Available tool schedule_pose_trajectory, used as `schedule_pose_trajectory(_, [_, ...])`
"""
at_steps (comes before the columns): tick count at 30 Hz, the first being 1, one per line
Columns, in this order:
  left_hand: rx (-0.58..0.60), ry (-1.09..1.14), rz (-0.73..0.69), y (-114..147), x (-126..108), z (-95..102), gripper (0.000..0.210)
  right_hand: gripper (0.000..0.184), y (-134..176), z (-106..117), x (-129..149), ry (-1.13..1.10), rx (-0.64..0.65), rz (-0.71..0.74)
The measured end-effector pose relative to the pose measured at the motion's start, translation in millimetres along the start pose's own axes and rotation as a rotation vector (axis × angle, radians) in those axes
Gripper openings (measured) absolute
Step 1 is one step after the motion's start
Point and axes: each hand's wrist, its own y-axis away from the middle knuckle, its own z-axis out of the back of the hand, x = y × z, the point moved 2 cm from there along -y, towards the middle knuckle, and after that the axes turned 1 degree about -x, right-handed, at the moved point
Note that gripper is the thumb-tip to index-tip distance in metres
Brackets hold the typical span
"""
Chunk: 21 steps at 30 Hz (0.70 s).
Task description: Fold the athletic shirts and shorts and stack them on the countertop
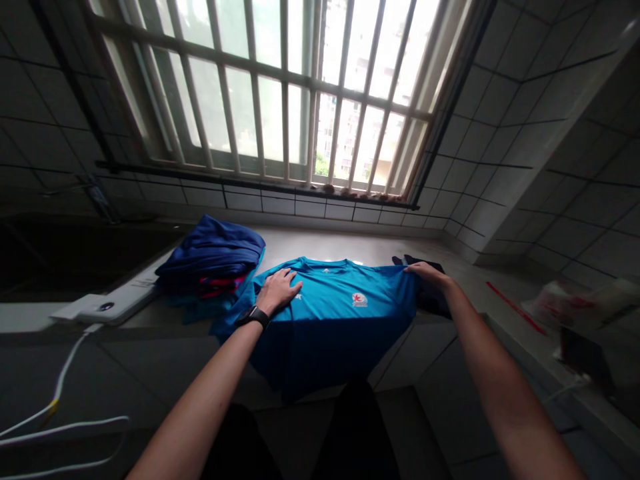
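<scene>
A teal T-shirt with a small white-and-red print lies face up on the counter, its collar toward the window and its lower part hanging over the front edge. My left hand, below a dark wristwatch, rests flat with fingers spread on the shirt's left shoulder area. At the right sleeve, my right hand pinches the cloth edge between closed fingers. Just left of the shirt stands a pile of folded clothes, blue on top with red and teal below. Dark cloth lies partly hidden behind my right hand.
A white power bank with a white cable sits at the counter's left front, beside a dark sink with a tap. On the right counter lie a red strip, plastic bags and a dark flat device. A barred window rises behind.
</scene>
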Motion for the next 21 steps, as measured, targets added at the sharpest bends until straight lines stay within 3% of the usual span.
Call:
schedule_pose_trajectory(4, [-0.021, 0.005, -0.007, 2.2, -1.0, 2.7, 0.052, 0.027, -1.1, -10.4, -2.0, -0.012, -0.071, -0.104])
schedule_pose_trajectory(10, [-0.003, 0.007, 0.003, 0.6, -0.4, 1.5, 0.055, 0.040, -0.5, -7.8, -12.2, -0.265, 0.102, -0.035])
schedule_pose_trajectory(14, [-0.016, 0.017, 0.007, -0.4, 0.3, 0.3, 0.052, 0.029, 1.2, 1.1, -13.6, -0.096, -0.006, -0.102])
schedule_pose_trajectory(16, [-0.023, 0.021, 0.005, -0.5, 0.5, 0.1, 0.051, 0.024, 4.0, 4.0, -12.4, -0.054, 0.007, -0.168])
schedule_pose_trajectory(21, [-0.013, 0.010, 0.002, -1.3, 1.1, -1.3, 0.054, 0.028, 11.5, -1.9, -2.5, -0.347, 0.094, -0.273])
